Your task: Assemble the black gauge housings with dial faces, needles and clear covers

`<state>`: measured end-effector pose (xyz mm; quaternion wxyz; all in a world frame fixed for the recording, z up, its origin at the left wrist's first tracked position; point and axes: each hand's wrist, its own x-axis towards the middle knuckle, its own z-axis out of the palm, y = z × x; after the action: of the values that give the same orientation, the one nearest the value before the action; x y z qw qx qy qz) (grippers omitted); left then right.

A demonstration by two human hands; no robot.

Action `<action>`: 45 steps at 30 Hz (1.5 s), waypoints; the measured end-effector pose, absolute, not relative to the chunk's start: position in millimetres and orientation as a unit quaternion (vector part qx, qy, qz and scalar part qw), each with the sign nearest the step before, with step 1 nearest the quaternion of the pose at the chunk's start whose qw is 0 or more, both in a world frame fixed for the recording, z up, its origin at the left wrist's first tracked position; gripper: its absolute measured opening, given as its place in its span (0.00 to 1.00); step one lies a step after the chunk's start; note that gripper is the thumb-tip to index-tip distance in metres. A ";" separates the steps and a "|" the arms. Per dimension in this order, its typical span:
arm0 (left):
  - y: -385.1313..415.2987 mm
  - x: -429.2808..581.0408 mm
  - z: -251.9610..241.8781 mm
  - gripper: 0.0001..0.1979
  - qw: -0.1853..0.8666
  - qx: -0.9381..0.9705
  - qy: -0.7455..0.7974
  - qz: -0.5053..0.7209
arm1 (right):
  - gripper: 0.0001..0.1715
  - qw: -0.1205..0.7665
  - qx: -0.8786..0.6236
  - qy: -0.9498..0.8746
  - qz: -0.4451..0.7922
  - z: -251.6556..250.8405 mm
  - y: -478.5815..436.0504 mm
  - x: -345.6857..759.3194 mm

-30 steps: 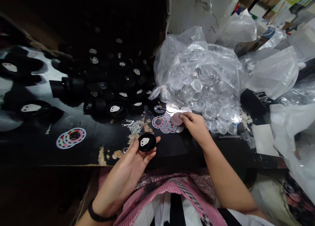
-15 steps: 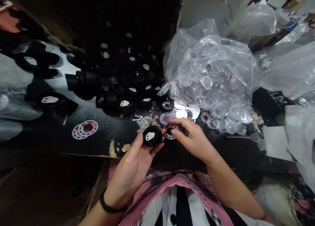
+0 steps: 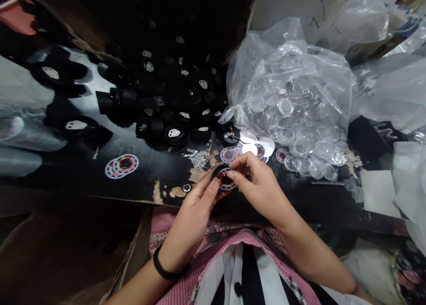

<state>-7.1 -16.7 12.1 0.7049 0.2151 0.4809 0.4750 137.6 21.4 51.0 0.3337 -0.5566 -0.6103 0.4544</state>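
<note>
Near the table's front edge my left hand [image 3: 199, 203] is closed round a round black part [image 3: 217, 170]. A printed dial disc [image 3: 226, 180] lies over the face of that part. My right hand [image 3: 258, 181] pinches the disc at its upper right, thumb and fingers together. Just behind the hands are more printed discs [image 3: 228, 154] and shiny silver discs [image 3: 249, 150]. A small ring-shaped piece [image 3: 187, 188] sits on the table left of my left hand. Two overlapping dial discs [image 3: 121, 166] lie further left.
A clear bag [image 3: 289, 87] of transparent round covers stands at the back right, with loose covers [image 3: 309, 167] before it. Black housings [image 3: 175, 134] with white plates crowd the back left. Small white pins [image 3: 199, 159] lie mid-table. A pale card [image 3: 379, 192] is at right.
My left hand has moved right and turned the black part, whose white plate no longer shows. My right hand's dial disc is now over the part. The small ring-shaped piece has come into view.
</note>
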 end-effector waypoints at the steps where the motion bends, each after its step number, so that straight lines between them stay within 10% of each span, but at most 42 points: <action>1: -17.4 -7.9 10.4 0.19 0.704 0.221 0.480 0.474 | 0.04 0.333 -0.558 -0.599 0.468 49.7 22.0 138.7; 13: -24.7 -35.4 5.5 0.17 0.628 0.310 0.557 0.446 | 0.08 0.247 -0.530 -0.641 0.498 39.1 17.8 132.3; 20: -23.7 -54.6 8.1 0.11 0.621 0.145 0.542 0.548 | 0.11 0.052 -0.503 -0.854 0.120 27.1 54.9 100.5; 26: -18.8 -52.2 4.8 0.08 0.654 0.086 0.500 0.561 | 0.12 -0.004 -0.445 -0.894 0.054 25.9 66.2 84.6; 45: -2.6 -42.6 10.8 0.10 0.708 -0.042 0.411 0.573 | 0.03 0.204 -0.513 -0.764 0.334 20.0 56.9 95.4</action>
<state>-42.6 -2.6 10.8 0.7077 -0.0423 0.4109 0.5732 95.4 56.9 20.0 0.2043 -0.5127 -0.7643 0.3336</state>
